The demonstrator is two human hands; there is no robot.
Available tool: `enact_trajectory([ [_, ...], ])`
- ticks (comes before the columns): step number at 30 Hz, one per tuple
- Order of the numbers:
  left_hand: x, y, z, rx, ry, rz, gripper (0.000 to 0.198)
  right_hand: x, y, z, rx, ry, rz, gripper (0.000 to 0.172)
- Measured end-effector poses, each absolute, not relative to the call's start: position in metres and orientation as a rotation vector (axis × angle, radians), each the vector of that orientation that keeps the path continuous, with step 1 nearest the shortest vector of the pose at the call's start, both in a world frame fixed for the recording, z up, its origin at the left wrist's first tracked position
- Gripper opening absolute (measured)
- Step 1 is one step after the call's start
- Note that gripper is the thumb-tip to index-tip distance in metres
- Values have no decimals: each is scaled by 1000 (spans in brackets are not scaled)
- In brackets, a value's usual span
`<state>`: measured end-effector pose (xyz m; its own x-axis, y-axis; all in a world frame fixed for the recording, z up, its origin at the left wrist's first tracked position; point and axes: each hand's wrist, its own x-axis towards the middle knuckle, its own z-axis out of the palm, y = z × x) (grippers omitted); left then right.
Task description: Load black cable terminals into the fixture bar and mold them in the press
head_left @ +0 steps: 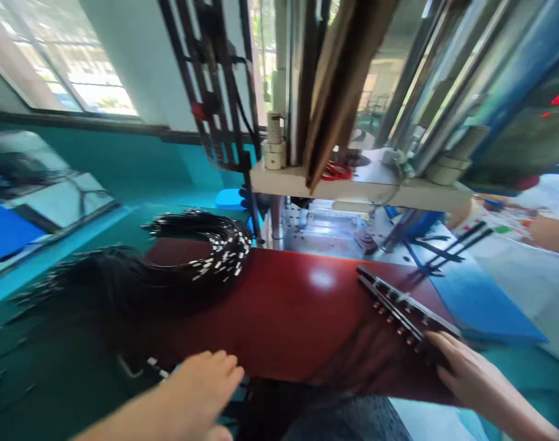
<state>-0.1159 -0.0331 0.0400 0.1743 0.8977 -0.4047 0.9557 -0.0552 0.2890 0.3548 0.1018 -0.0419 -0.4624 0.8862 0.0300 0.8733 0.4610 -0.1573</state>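
Observation:
My right hand (467, 373) has its fingers around the near end of a long dark slotted bar fixture (399, 306). Small metal pieces stick out along the fixture, which lies slantwise over the red-brown board (298, 312). Thin dark cables or their shadows show blurred beneath it. My left hand (199, 389) is at the board's near left edge, fingers loosely bent, thumb apart, nothing visible in it. Close beyond it is a small white-tipped piece (156, 367), blurred. To the left, a large bundle of black cables (228, 245) with white tags curves across the board and the green table.
Behind the board stands a press machine (362, 187) with metal posts; red-handled scissors (337, 171) rest on its plate. Black cable ties or strips (449, 248) lie at the right, by a blue sheet (486, 306). Another person's arm (550, 226) shows far right.

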Motion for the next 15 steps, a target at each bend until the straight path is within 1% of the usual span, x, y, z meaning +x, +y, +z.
enact_trajectory([
  [1, -90, -42, 29, 2079, 1670, -262, 66, 347, 100, -31, -1625, -2656, 218, 44],
  [2, -68, -47, 19, 2181, 1644, -275, 71, 339, 99, -20, -1681, -2692, 249, 44],
  [4, -35, -44, 4, 2312, 1621, -281, 76, 323, 99, 0, -1744, -2732, 334, 40],
  [5, -23, -39, -1, 2348, 1628, -273, 75, 316, 100, 8, -1752, -2737, 377, 35],
  [7, -7, -26, -5, 2388, 1630, -278, 67, 308, 102, 17, -1779, -2713, 431, 24],
  [8, -2, -20, -6, 2404, 1628, -280, 58, 305, 103, 19, -1799, -2693, 448, 19],
  [10, 6, -15, -4, 2429, 1644, -269, 42, 302, 105, 23, -1852, -2625, 454, 14],
  [11, 9, -15, -3, 2435, 1660, -256, 38, 300, 107, 25, -1882, -2579, 447, 13],
  [13, 12, -16, 0, 2419, 1694, -219, 38, 296, 113, 31, -1902, -2487, 451, 13],
  [15, 12, -13, 5, 2346, 1711, -185, 36, 291, 126, 40, -1824, -2416, 510, 14],
])
